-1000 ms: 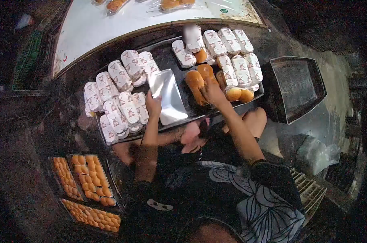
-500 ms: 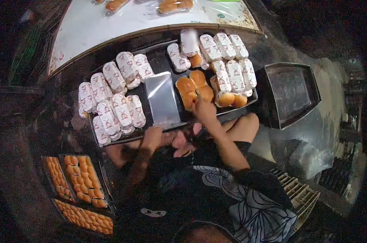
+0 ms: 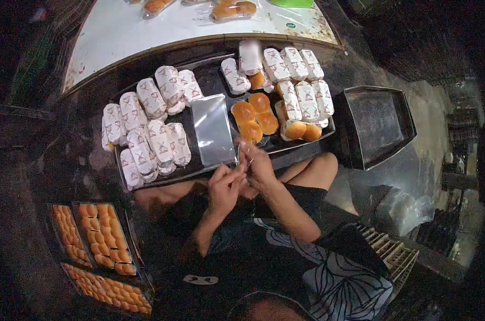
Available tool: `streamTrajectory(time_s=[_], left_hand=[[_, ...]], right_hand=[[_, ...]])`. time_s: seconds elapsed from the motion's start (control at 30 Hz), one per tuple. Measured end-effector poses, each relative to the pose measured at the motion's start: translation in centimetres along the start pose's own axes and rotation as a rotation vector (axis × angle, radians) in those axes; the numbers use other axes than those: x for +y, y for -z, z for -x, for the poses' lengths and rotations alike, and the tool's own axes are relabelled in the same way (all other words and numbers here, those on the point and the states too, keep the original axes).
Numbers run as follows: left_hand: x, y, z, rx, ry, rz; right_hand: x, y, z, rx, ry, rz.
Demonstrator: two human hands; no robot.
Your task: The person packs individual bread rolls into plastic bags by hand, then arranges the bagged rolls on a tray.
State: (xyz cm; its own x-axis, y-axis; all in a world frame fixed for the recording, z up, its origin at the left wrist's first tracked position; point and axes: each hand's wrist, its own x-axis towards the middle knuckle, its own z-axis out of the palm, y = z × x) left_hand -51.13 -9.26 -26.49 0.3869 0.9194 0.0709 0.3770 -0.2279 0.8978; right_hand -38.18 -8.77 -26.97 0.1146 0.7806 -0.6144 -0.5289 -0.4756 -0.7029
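My left hand (image 3: pixel 225 186) and my right hand (image 3: pixel 257 165) are close together at the front edge of the dark tray (image 3: pixel 301 148). The fingers of both are bent around something thin that I cannot make out. Just beyond them lies a stack of clear plastic bags (image 3: pixel 212 128). Several bare golden buns (image 3: pixel 250 131) sit to its right, near my right hand. Buns in white printed paper (image 3: pixel 159 142) fill the tray's left part, and more wrapped buns (image 3: pixel 308 100) lie at the right.
A white table (image 3: pixel 199 24) with bagged buns (image 3: pixel 233 9) stands beyond the tray. An empty dark tray (image 3: pixel 379 128) is at the right, above a clear plastic bundle (image 3: pixel 405 211). Trays of buns (image 3: pixel 106 235) lie at the lower left. A slatted crate (image 3: pixel 389 251) is at the lower right.
My right hand has moved left and toward me, away from the bare buns. My left hand has risen and moved right to meet it. The view has shifted slightly.
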Motion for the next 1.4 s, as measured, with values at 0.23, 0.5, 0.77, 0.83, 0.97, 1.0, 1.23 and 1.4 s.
streamTrajectory(time_s=[0.23, 0.5, 0.77, 0.83, 0.97, 1.0, 1.23, 1.4], left_hand=[[-8.7, 2.8, 0.1, 0.356, 0.487, 1.351], [-6.1, 9.9, -2.2, 0.87, 0.398, 1.539], [-3.4, 6.7, -1.9, 0.774, 0.197, 1.323], [-2.6, 6.5, -1.7, 0.679, 0.175, 1.453], [-4.5, 1.8, -0.4, 0.405, 0.265, 1.462], [-4.5, 0.9, -0.5, 0.497, 0.484, 1.316], [-2.6, 1.9, 1.3, 0.359, 0.658, 1.504], [-4.0, -0.2, 0.1, 0.128, 0.482, 1.014]], right_hand=[[5.0, -2.4, -0.7, -0.435, -0.051, -0.192], [2.9, 3.0, -11.0, 0.384, 0.524, 1.524], [-0.5, -5.6, 4.4, -0.105, 1.366, 1.306], [-0.5, -5.6, 5.4, -0.28, 1.134, 1.277], [0.5, -6.9, 5.3, -0.113, 1.048, 1.159], [1.0, -6.9, 5.0, -0.117, 1.045, 1.164], [4.9, -4.5, 2.3, -0.016, 0.827, 0.976], [-5.8, -4.9, -5.7, 0.076, 0.864, 1.261]])
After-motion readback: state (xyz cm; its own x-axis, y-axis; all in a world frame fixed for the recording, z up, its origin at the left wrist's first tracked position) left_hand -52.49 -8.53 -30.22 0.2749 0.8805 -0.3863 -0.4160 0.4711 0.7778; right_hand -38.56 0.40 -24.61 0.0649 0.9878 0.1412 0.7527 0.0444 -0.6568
